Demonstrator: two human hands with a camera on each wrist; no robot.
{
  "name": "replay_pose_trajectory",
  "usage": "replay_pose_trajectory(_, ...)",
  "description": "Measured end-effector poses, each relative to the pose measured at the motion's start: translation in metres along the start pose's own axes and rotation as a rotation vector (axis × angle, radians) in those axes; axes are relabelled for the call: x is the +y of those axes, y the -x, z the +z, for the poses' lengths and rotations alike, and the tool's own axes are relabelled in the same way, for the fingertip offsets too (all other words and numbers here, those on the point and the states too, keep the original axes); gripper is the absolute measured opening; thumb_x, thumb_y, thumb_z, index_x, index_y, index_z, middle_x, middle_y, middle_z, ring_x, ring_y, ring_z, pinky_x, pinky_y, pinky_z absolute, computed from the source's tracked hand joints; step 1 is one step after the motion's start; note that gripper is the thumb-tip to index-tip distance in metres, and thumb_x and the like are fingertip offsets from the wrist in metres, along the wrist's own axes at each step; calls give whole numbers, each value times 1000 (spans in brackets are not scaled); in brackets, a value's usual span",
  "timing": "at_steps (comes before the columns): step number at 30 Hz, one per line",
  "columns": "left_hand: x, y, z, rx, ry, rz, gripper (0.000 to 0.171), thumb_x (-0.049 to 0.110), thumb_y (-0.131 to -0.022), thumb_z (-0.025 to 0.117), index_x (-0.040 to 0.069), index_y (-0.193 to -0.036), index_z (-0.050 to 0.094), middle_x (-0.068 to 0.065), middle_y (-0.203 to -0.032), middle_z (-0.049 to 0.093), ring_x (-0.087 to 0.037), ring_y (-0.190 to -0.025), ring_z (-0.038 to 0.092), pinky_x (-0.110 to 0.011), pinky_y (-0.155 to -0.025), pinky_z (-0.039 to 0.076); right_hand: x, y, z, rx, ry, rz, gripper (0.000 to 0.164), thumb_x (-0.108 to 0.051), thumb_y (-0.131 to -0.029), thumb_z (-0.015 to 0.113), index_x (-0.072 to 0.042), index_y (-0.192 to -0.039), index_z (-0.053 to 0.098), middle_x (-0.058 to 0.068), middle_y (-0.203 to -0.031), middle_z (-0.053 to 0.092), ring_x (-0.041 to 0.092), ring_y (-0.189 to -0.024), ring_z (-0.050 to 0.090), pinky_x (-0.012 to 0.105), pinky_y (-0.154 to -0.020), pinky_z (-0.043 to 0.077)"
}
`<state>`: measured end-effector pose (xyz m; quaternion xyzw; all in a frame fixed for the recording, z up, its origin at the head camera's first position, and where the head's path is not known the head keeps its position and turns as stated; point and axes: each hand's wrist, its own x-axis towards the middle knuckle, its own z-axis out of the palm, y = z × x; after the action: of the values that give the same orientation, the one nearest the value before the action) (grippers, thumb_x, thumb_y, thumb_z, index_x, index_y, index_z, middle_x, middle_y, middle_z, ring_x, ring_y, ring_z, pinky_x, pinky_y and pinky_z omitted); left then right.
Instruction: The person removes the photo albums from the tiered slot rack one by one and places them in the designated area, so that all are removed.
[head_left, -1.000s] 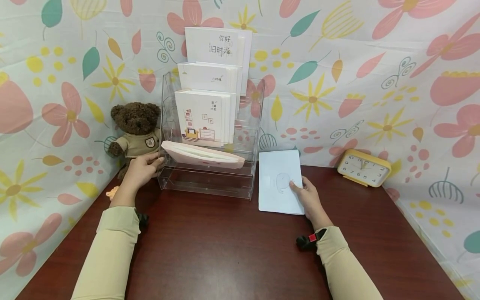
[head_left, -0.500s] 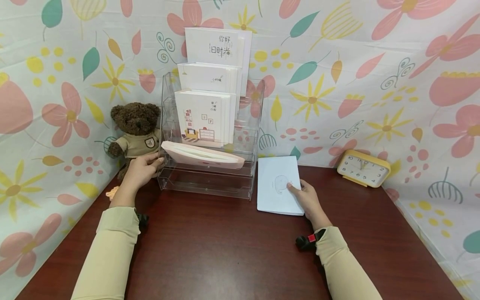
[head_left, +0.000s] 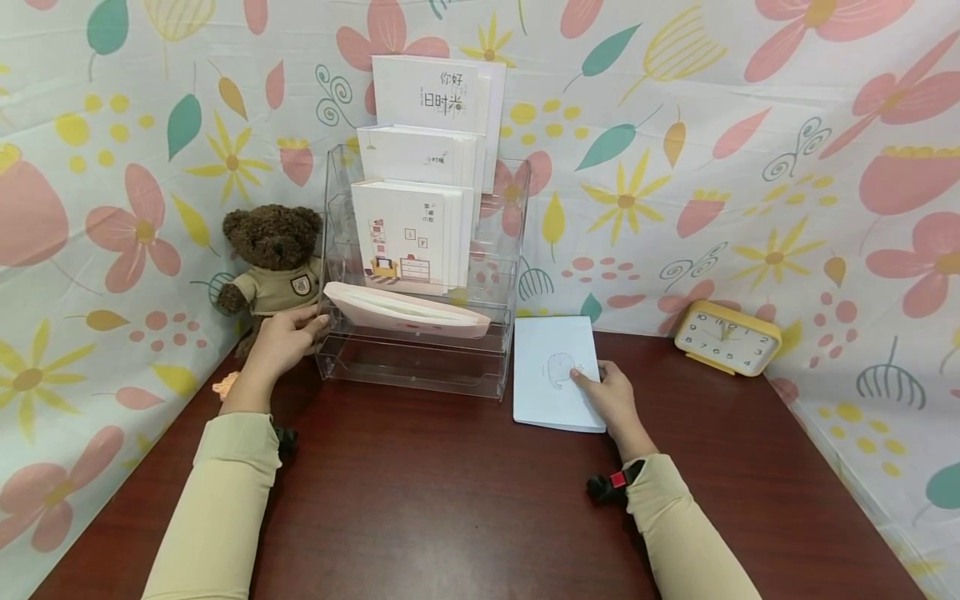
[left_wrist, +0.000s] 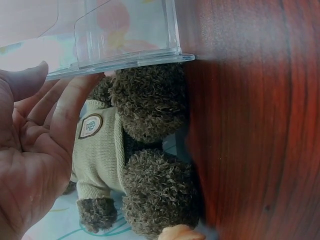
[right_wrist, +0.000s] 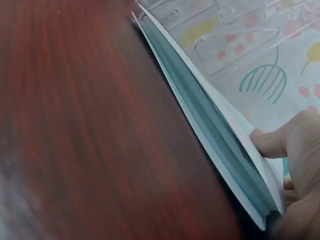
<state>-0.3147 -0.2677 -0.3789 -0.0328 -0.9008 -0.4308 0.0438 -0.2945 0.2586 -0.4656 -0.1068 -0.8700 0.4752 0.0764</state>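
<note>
On the left my left hand [head_left: 288, 337] holds the side of a clear acrylic book rack [head_left: 416, 379]. In the left wrist view, its fingers [left_wrist: 70, 107] lie against the outer side panel and the thumb is at the panel's edge. To the rack's right, my right hand [head_left: 617, 400] grips a pale blue notebook [head_left: 543, 350] by its right side, thumb on the cover. The notebook stands tilted back just above or on the table; its pages [right_wrist: 210, 125] fan slightly apart in the right wrist view. A pink notebook [head_left: 405, 312] leans forward in a lower tier of the rack.
Several white books [head_left: 408, 233] stand in the upper tiers. A brown teddy bear [head_left: 273, 250] sits left of the rack, with a small orange item [head_left: 223, 385] near it. A yellow alarm clock [head_left: 727, 337] stands at the right, before the flowered backdrop [head_left: 750, 167].
My right hand has brought the blue notebook slightly lower and nearer, its top edge dropping and tilting back a little. The left hand and the rack stay in place.
</note>
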Motion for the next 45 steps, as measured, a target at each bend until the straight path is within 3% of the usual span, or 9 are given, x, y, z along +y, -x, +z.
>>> replay_pose_trajectory(7, -2, -1, 1, 7, -12, 4, 58, 43, -105, 53, 9, -152, 46, -25, -134, 60, -36, -107, 68, -44, -83, 61, -5, 4, 1, 55, 94, -12, 62, -33, -96, 69, 9, -137, 51, 29, -129, 58, 38, -109, 58, 50, -92, 50)
replay_pose_trajectory(18, -1, -1, 0, 7, -15, 5, 56, 41, -106, 52, 10, -152, 46, -24, -133, 62, -37, -113, 65, -48, -87, 59, -8, 3, 0, 35, 229, -16, 64, -36, -97, 64, 12, -137, 51, 32, -133, 56, 43, -119, 56, 55, -101, 46)
replay_pose_trajectory(33, -2, -1, 0, 10, -53, 9, 58, 45, -105, 52, 11, -152, 47, -24, -135, 60, -41, -121, 58, -56, -94, 52, -5, 4, 1, 25, 264, -59, 63, -36, -97, 65, 13, -134, 53, 33, -129, 58, 44, -115, 57, 56, -98, 48)
replay_pose_trajectory(40, 0, 0, -1, 9, -59, 8, 57, 45, -105, 51, 12, -152, 47, -25, -134, 60, -39, -113, 64, -54, -92, 53, -5, 5, 1, 35, 322, -68, 65, -38, -98, 62, 14, -136, 52, 36, -134, 52, 53, -128, 39, 63, -109, 32)
replay_pose_trajectory(45, -1, 0, -2, 13, -70, 17, 58, 44, -105, 52, 11, -152, 47, -26, -136, 59, -41, -115, 62, -56, -94, 52, -5, 5, 1, 39, 331, -77, 64, -37, -98, 62, 15, -135, 53, 37, -132, 52, 54, -128, 39, 64, -109, 32)
